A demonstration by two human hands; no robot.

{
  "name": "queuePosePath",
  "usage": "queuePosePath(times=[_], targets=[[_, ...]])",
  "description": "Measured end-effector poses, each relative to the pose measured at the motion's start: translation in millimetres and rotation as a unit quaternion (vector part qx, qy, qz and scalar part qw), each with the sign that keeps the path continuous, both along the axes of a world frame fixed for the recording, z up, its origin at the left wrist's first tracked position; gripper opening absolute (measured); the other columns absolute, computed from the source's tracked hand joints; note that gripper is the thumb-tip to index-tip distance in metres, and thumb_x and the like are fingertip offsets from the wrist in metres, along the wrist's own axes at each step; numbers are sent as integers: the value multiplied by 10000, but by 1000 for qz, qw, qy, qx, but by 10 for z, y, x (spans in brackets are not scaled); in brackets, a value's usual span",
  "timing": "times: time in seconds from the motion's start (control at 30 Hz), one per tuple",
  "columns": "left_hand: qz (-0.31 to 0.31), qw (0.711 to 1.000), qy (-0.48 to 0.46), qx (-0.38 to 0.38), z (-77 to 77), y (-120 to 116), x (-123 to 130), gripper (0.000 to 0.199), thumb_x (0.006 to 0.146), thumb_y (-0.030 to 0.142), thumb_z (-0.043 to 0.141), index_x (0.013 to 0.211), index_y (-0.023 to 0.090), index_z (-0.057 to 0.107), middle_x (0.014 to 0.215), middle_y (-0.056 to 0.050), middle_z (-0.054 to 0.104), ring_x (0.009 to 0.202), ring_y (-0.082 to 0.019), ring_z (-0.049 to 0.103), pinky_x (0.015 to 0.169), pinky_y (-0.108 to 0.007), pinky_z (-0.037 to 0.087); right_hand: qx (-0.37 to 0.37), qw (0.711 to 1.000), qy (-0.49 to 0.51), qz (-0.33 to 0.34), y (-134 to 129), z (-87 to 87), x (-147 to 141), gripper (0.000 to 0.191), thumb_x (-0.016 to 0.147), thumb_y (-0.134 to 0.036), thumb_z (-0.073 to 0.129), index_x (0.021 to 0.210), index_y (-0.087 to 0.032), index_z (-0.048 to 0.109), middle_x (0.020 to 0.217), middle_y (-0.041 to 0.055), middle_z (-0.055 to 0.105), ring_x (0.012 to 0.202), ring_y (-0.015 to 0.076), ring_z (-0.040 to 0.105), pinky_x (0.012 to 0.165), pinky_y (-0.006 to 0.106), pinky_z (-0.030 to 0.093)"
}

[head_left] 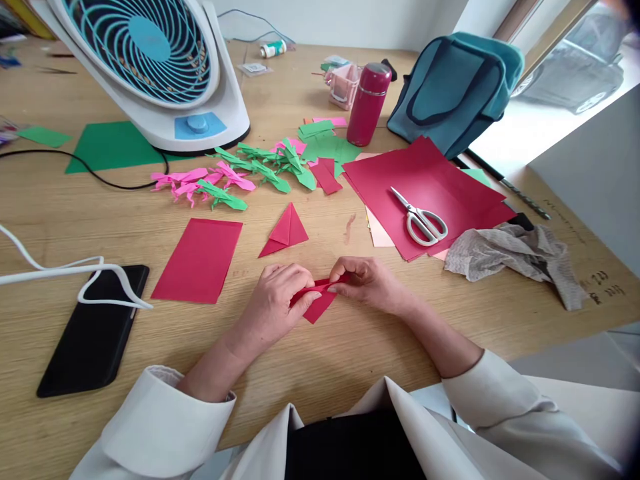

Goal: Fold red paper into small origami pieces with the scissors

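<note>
Between my two hands is a small folded piece of red paper (319, 308), its lower tip pointing toward me. My left hand (275, 297) pinches its left end with thumb and fingers. The right end is pinched by my right hand (370, 283). Just beyond them lies a folded red paper triangle (287, 230) on the wooden table (190, 347). To the left of it are red paper sheets (200, 260) in a flat rectangle. My fingers cover part of the held paper.
Behind are pink and green folded figures (260, 167) and a fan (160, 67). White scissors (425, 223) rest on large red sheets (380, 180) at right, near a crumpled cloth (510, 253), a red flask (369, 103) and a blue bag (450, 87). A black phone (95, 333) lies left.
</note>
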State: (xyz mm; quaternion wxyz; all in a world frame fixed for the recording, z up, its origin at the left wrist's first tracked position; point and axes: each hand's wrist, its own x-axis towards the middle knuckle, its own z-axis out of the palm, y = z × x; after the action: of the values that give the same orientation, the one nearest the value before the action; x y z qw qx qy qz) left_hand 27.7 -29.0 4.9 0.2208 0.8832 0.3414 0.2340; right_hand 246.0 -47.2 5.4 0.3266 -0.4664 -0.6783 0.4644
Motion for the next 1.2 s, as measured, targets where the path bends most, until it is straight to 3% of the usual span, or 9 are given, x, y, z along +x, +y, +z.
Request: queuePosePath(times=[0.23,0.63,0.8,1.0,1.2], targets=[[-16,1000,-8,-17,19,1,-3,145,928,208,551,784,201,536,890,-17,651,877,-177,596,838,-345,409,-41,998,45,31,-14,-46,85,124,820,-250,675,788,-162,592,704,-21,577,628,101,493,579,216,386],[17,1000,-14,-13,28,20,-21,155,902,189,594,756,197,543,918,-18,681,911,-182,624,863,-367,407,-79,996,43,-4,7,5,235,196,851,-345,658,825,-164,589,702,-20,550,622,104,478,557,217,369],[9,999,3,44,33,-12,-16,119,913,200,586,794,197,588,925,-11,689,896,-175,622,868,-375,385,-52,999,11,9,40,9,248,270,929,-400,558,859,-145,613,696,-15,522,618,103,445,550,226,332],[-6,991,39,128,83,-67,11,105,921,197,570,831,198,625,919,-13,703,832,-175,613,864,-402,356,33,994,-92,48,26,42,252,171,909,-221,559,779,-142,635,794,12,555,628,92,476,573,227,350],[-9,990,50,132,95,-88,9,93,924,201,563,848,198,616,903,-12,703,813,-176,605,859,-405,352,73,986,-139,57,7,63,238,139,885,-166,581,747,-151,593,756,-13,520,611,78,449,586,221,340]])
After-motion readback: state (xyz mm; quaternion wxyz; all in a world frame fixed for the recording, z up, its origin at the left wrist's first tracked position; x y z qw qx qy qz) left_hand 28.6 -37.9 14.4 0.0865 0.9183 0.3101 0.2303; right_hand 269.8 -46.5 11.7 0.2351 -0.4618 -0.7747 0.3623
